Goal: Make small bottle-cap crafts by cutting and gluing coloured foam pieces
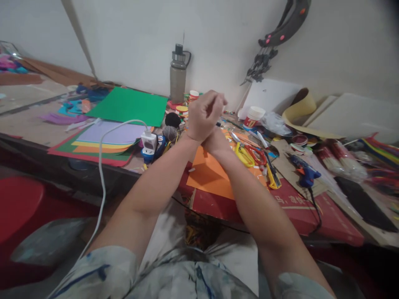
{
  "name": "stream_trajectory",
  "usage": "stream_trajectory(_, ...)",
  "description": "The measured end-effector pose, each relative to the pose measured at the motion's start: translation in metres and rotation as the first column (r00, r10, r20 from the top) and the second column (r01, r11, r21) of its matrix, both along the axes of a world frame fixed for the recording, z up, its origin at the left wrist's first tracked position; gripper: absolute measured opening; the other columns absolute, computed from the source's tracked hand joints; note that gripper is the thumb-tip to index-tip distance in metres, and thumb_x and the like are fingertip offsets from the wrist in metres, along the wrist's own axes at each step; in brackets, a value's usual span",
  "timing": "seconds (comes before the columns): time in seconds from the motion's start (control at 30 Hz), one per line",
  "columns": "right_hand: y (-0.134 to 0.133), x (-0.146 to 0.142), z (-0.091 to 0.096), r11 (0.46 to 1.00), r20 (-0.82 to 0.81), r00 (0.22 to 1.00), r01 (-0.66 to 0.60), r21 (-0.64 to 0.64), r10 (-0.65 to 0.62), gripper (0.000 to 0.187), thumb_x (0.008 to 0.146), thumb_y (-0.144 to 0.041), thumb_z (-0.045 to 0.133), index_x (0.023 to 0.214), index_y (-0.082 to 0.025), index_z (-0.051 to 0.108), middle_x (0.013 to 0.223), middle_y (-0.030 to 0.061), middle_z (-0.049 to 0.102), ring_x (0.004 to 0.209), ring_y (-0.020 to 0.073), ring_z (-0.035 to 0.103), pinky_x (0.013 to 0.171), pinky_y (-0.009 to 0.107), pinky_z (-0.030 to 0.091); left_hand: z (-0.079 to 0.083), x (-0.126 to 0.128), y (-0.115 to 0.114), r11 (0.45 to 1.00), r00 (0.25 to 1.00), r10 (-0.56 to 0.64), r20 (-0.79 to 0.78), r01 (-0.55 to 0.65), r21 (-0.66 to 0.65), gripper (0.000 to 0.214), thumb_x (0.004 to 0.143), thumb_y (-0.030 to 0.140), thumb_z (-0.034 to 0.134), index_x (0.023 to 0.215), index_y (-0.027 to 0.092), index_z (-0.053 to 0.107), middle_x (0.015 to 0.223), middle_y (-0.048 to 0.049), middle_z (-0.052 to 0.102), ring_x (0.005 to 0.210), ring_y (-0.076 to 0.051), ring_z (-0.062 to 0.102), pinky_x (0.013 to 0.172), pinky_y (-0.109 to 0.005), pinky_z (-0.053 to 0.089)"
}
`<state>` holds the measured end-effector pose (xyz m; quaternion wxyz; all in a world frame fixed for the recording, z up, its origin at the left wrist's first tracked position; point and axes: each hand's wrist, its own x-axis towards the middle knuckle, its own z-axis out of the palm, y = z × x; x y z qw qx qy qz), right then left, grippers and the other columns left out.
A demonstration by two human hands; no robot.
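Observation:
My left hand (204,114) is raised over the desk and curled into a fist, back of the hand towards me. Whether anything sits inside it is hidden. My right wrist (215,143) crosses under the left wrist, and the right hand itself is almost wholly hidden behind the left fist, so its fingers do not show. Below both hands lies an orange paper sheet (208,174) on a red cardboard box (296,207). Yellow scissors (245,155) and red scissors (258,153) lie just right of my wrists.
A blue glue gun (304,172) lies at right. Further back are a white paper cup (254,116), a grey water bottle (178,74) and green paper (131,106). A stack of coloured sheets (102,143), a white charger (149,141) with cable and a red stool (18,203) are at left.

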<state>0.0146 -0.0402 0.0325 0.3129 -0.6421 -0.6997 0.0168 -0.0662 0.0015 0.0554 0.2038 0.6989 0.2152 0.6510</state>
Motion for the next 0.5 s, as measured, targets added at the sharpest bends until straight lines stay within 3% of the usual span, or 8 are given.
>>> stream_trajectory(0.07,-0.002,0.022,0.015,0.981,0.019,0.987,0.163,-0.109,-0.162,0.009,0.085,-0.01,0.076,0.092,-0.016,0.078,0.091,0.0123,0.078,0.087,0.0266,0.073,0.082,0.04,0.058,0.003,0.002,0.006,0.989,0.992,-0.031,0.119,0.047,-0.14,0.053,0.112,0.062,0.041,0.087,0.027,0.072,0.072,-0.0014,0.068,0.07,-0.011,0.06,0.068,-0.03,0.049)
stream_trajectory(0.13,-0.009,0.046,0.031,0.973,0.008,0.974,0.227,-0.034,-0.227,0.019,0.085,-0.01,0.07,0.102,-0.015,0.077,0.096,0.0137,0.078,0.089,0.0276,0.071,0.084,0.042,0.056,0.004,0.005,0.011,0.946,0.977,-0.063,0.205,0.124,-0.301,0.056,0.111,0.065,0.042,0.08,0.028,0.068,0.066,-0.0005,0.063,0.065,-0.01,0.054,0.064,-0.029,0.047)
stream_trajectory(0.17,-0.013,0.056,0.036,0.964,-0.009,0.965,0.262,0.05,-0.262,0.022,0.085,-0.011,0.067,0.105,-0.016,0.075,0.096,0.0127,0.078,0.087,0.0272,0.07,0.084,0.042,0.056,0.004,0.008,0.013,0.899,0.971,-0.08,0.227,0.168,-0.404,0.055,0.11,0.066,0.045,0.079,0.026,0.066,0.065,-0.0001,0.062,0.062,-0.009,0.052,0.061,-0.029,0.045)
stream_trajectory(0.23,-0.021,0.072,0.038,0.946,0.005,0.959,0.28,0.161,-0.285,0.026,0.086,-0.013,0.064,0.11,-0.016,0.072,0.093,0.0115,0.076,0.086,0.0273,0.068,0.084,0.043,0.056,0.003,0.013,0.012,0.752,0.961,-0.144,0.237,0.262,-0.605,0.054,0.106,0.068,0.054,0.08,0.022,0.063,0.065,0.0001,0.064,0.058,-0.008,0.053,0.058,-0.026,0.043)
stream_trajectory(0.3,-0.027,0.078,0.03,0.939,0.06,0.954,0.275,0.208,-0.293,0.027,0.086,-0.013,0.063,0.112,-0.017,0.07,0.096,0.0147,0.076,0.09,0.0297,0.068,0.086,0.045,0.055,0.0,0.017,0.007,0.569,0.943,-0.252,0.219,0.328,-0.754,0.056,0.102,0.071,0.059,0.082,0.019,0.064,0.067,-0.0015,0.067,0.057,-0.008,0.057,0.058,-0.025,0.044)
stream_trajectory(0.37,-0.032,0.077,0.017,0.942,0.123,0.951,0.253,0.219,-0.284,0.029,0.087,-0.011,0.061,0.115,-0.016,0.067,0.107,0.0212,0.075,0.098,0.0347,0.069,0.089,0.049,0.055,-0.003,0.02,0.0,0.425,0.909,-0.368,0.195,0.351,-0.834,0.058,0.101,0.071,0.061,0.082,0.016,0.065,0.068,-0.0039,0.07,0.059,-0.01,0.063,0.06,-0.024,0.047)
stream_trajectory(0.43,-0.035,0.07,0.004,0.955,0.182,0.95,0.217,0.201,-0.254,0.028,0.091,-0.01,0.057,0.117,-0.015,0.065,0.114,0.0269,0.074,0.106,0.0396,0.069,0.092,0.052,0.054,-0.007,0.022,-0.007,0.351,0.872,-0.453,0.187,0.367,-0.862,0.051,0.103,0.062,0.064,0.083,0.015,0.066,0.068,-0.0041,0.071,0.059,-0.011,0.066,0.062,-0.024,0.05)
stream_trajectory(0.5,-0.038,0.061,-0.007,0.96,0.237,0.938,0.21,0.187,-0.252,0.028,0.094,-0.007,0.05,0.117,-0.013,0.065,0.114,0.0297,0.073,0.107,0.0414,0.069,0.091,0.054,0.054,-0.011,0.024,-0.011,0.336,0.84,-0.496,0.22,0.419,-0.843,0.04,0.104,0.047,0.069,0.081,0.014,0.066,0.066,-0.0012,0.068,0.057,-0.01,0.064,0.063,-0.023,0.05)
